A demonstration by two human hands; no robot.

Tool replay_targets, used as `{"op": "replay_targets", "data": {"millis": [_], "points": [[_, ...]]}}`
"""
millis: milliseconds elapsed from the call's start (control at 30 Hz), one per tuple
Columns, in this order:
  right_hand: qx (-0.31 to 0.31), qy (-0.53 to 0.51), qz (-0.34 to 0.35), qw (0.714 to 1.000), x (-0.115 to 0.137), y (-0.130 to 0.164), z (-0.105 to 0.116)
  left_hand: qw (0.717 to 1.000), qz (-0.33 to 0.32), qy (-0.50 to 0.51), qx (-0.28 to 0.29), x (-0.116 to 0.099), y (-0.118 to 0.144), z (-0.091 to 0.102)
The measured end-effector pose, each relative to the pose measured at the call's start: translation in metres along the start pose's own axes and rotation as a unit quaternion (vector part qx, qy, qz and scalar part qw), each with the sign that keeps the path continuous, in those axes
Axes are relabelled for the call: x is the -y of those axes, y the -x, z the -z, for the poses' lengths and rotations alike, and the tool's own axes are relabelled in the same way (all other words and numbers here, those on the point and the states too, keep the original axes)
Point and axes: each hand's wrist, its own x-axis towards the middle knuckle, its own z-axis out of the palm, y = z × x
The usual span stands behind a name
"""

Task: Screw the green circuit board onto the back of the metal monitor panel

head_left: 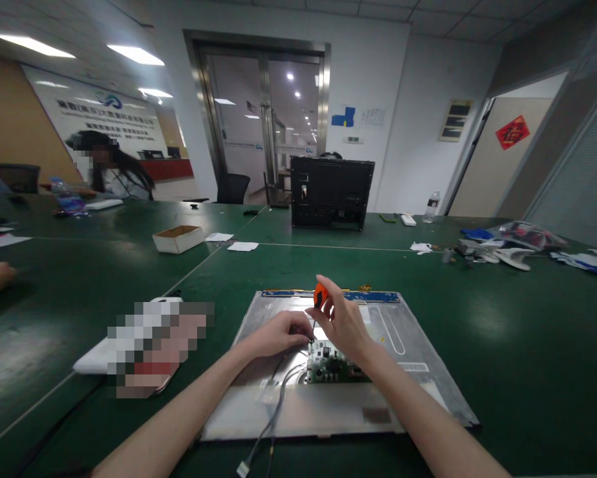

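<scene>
My right hand (345, 322) grips a screwdriver (320, 295) by its orange and black handle, its thin shaft pointing down. The tip meets the upper left corner of a green circuit board (323, 365). Beside that tip, the fingers of my left hand (285, 332) are pinched together; what they hold, if anything, is hidden. The board lies on the silver metal back of a flat display panel (418, 345), partly covered by my right hand and forearm. Grey cables (282, 398) run from the board's left side over the panel's front edge to a white connector (243, 469).
Left of the panel lie a white object (93, 355) and a pinkish one, both partly blurred. Farther back are an open box (178, 240), a black monitor housing (333, 192) and a bottle (431, 206). Loose parts (477, 249) lie right. A person (111, 166) sits far left.
</scene>
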Motion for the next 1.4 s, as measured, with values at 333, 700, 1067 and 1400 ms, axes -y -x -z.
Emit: {"op": "replay_targets", "data": {"millis": [333,700,1067,1400], "points": [[0.021,-0.027,-0.017,0.999,0.0074,-0.001,0.0053,1.0,0.0,0.004,0.006,0.0064,-0.001,-0.0017],[-0.005,0.014,-0.013,1.0,0.0039,0.0007,0.0022,1.0,-0.007,0.016,0.007,0.0077,-0.0009,-0.003],[0.004,0.022,-0.017,1.0,0.005,0.0027,0.0007,1.0,-0.01,0.01,-0.008,0.007,-0.0004,-0.0051],[0.03,0.01,-0.009,0.999,0.0031,0.0041,0.0024,1.0,-0.008,0.002,-0.003,0.0086,-0.0009,-0.005]]}}
